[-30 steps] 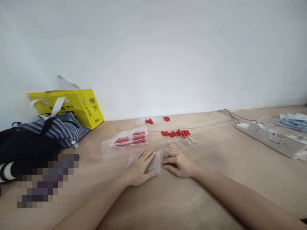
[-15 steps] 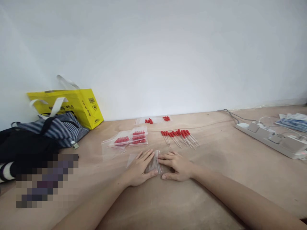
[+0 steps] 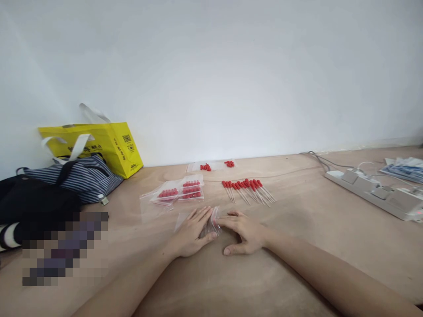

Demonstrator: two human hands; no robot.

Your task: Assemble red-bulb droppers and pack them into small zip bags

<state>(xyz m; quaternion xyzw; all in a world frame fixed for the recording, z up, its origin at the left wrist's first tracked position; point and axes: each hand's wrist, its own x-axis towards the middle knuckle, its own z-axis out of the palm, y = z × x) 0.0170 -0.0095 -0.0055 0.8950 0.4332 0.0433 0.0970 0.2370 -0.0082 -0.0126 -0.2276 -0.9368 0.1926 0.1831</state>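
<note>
A clear zip bag (image 3: 211, 226) lies on the wooden table between my two hands. My left hand (image 3: 194, 231) rests flat across it, fingers stretched out, pressing it down. My right hand (image 3: 243, 231) has its fingers apart, with the index fingertip on the bag's zip edge and the thumb away on the table. The bag's zip edge is bent and wrinkled at that fingertip. Beyond my right hand lies a fan of thin white sticks with red tips (image 3: 247, 187). Past my left hand, filled zip bags (image 3: 168, 193) show rows of red tips inside.
At the wall lies a clear bag with loose red pieces (image 3: 205, 167). A yellow bag (image 3: 125, 149), a striped bag (image 3: 95, 176) and a black bag (image 3: 39, 198) stand left. A white power strip (image 3: 373, 193) with plugs and blue-white packets (image 3: 405, 167) are on the right.
My right index finger has pushed the bag's zip edge, which was straight and is now bent. My right thumb has spread away from the fingers. My left hand stays in place.
</note>
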